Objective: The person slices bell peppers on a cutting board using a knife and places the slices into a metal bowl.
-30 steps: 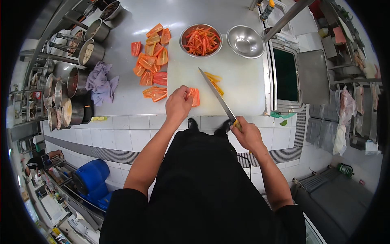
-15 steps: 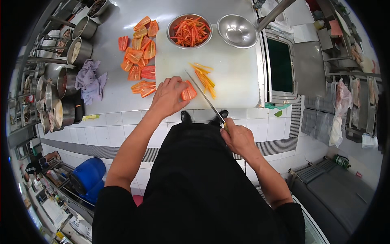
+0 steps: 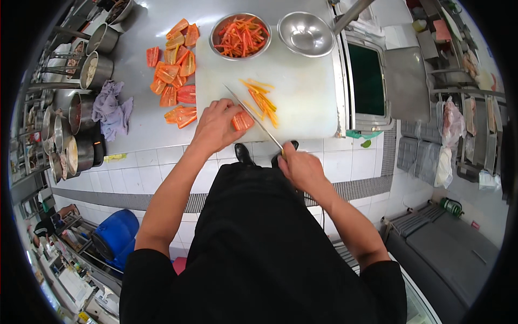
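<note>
Steel counter [image 3: 137, 59] spans the upper frame. Just above center, the left hand [image 3: 215, 125] holds a red pepper [image 3: 243, 122] on a white board [image 3: 307, 110]; slightly lower right, the right hand [image 3: 304, 169] grips a knife [image 3: 266, 130] angled beside the pepper.

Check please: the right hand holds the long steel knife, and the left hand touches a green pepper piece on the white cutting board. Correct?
Not green: the head view shows the left hand touching an orange-red pepper piece.
</note>
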Demonstrator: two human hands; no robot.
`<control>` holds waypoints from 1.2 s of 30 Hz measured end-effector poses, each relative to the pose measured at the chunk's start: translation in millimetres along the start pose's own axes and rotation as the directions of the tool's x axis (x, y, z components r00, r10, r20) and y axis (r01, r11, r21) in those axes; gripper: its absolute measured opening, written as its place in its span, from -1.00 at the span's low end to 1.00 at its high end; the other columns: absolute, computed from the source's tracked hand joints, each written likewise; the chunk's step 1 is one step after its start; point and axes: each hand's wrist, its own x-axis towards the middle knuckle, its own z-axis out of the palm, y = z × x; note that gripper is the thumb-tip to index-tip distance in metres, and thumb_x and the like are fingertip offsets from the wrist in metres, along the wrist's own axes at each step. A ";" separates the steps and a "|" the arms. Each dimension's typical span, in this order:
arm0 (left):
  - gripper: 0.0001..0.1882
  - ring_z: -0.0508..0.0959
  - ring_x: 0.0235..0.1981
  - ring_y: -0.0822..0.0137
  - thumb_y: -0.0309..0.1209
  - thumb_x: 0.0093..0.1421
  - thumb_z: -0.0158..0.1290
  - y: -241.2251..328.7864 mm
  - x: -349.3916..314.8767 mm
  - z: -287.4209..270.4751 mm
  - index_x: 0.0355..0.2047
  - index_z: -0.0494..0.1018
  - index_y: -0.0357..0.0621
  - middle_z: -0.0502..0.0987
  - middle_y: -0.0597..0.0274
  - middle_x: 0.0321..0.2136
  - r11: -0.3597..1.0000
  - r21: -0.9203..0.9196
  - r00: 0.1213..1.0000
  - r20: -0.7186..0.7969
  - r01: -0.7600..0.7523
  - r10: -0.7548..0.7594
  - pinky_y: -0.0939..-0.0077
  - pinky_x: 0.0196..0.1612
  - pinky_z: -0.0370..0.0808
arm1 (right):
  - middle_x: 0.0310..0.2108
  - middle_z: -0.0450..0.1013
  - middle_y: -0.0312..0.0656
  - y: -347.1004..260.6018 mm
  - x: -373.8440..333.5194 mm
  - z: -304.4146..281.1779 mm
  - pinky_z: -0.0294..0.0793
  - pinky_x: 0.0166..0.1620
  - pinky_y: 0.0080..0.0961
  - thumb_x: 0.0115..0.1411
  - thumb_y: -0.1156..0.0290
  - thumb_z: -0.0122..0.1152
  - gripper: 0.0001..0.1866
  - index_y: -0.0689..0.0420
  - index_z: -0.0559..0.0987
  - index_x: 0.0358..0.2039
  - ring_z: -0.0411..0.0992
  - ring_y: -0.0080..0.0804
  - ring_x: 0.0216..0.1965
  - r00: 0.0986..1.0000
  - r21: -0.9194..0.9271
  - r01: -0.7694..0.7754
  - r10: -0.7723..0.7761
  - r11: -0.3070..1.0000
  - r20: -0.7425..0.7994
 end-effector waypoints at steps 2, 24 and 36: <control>-0.42 0.45 0.11 0.03 -0.22 -0.05 0.42 -4.9 0.9 2.2 0.00 0.56 -0.12 0.47 0.08 0.05 1.000 -0.002 1.000 -0.030 -0.002 0.002 0.13 0.18 0.41 | -0.55 0.54 0.11 -3.9 6.4 -10.9 0.52 -0.29 0.06 0.38 0.25 0.12 -0.74 0.18 0.37 -0.16 0.56 0.20 -0.42 0.997 0.010 0.075 -0.075 0.997 0.014; -0.42 0.46 0.09 0.00 -0.26 -0.09 0.46 0.0 -3.9 5.8 -0.04 0.57 -0.16 0.49 0.08 0.04 1.000 -0.004 0.998 -0.063 -0.021 0.021 0.13 0.17 0.43 | -0.54 0.55 0.10 -0.1 6.5 6.2 0.54 -0.31 0.07 0.39 0.26 0.11 -0.74 0.20 0.37 -0.14 0.57 0.19 -0.44 1.000 0.011 0.027 -0.027 1.000 -0.003; -0.44 0.46 0.06 0.00 -0.27 -0.07 0.45 -2.0 -3.2 6.9 -0.03 0.57 -0.16 0.48 0.10 0.02 1.000 -0.023 0.993 -0.117 0.012 -0.015 0.15 0.16 0.44 | -0.57 0.54 0.08 -2.6 4.0 4.4 0.55 -0.34 0.04 0.37 0.29 0.13 -0.76 0.20 0.38 -0.18 0.58 0.14 -0.46 0.998 0.006 0.061 -0.061 0.998 -0.015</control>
